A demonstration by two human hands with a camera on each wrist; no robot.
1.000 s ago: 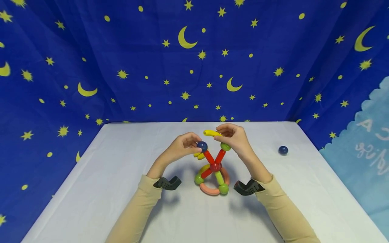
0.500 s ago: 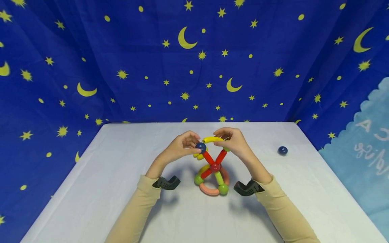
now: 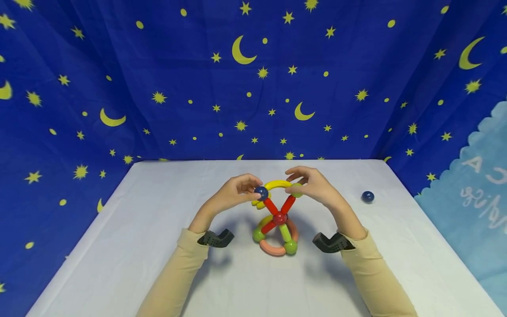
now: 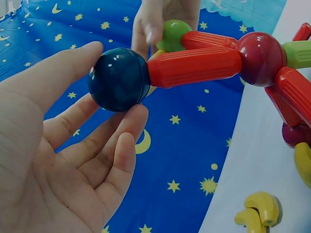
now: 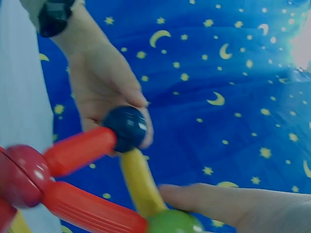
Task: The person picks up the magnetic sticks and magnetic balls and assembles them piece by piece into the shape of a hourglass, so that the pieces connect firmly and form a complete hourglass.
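My left hand (image 3: 237, 190) pinches a glossy blue ball (image 4: 119, 80) between thumb and fingers. The ball tops one red ribbed rod (image 4: 194, 66) of a ball-and-rod construction toy, standing on its ring base of salmon curved rods (image 3: 273, 250). A yellow curved rod (image 5: 141, 182) bridges the blue ball and a green ball (image 5: 175, 222). Around the green ball my right hand (image 3: 313, 185) hovers with thumb and fingers apart, its thumb in front of the ball. It looks blurred in the left wrist view. A red ball (image 3: 280, 218) joins the rods at the middle.
Loose yellow curved pieces (image 4: 260, 211) lie on the white table (image 3: 158, 264) behind the toy. Another blue ball (image 3: 368, 196) rests at the right. A blue star-and-moon cloth (image 3: 253, 88) hangs behind.
My right hand lowered the yellow curved rod from above the toy onto the blue and green balls, then released it and shifted right. The left hand kept its pinch on the blue ball.
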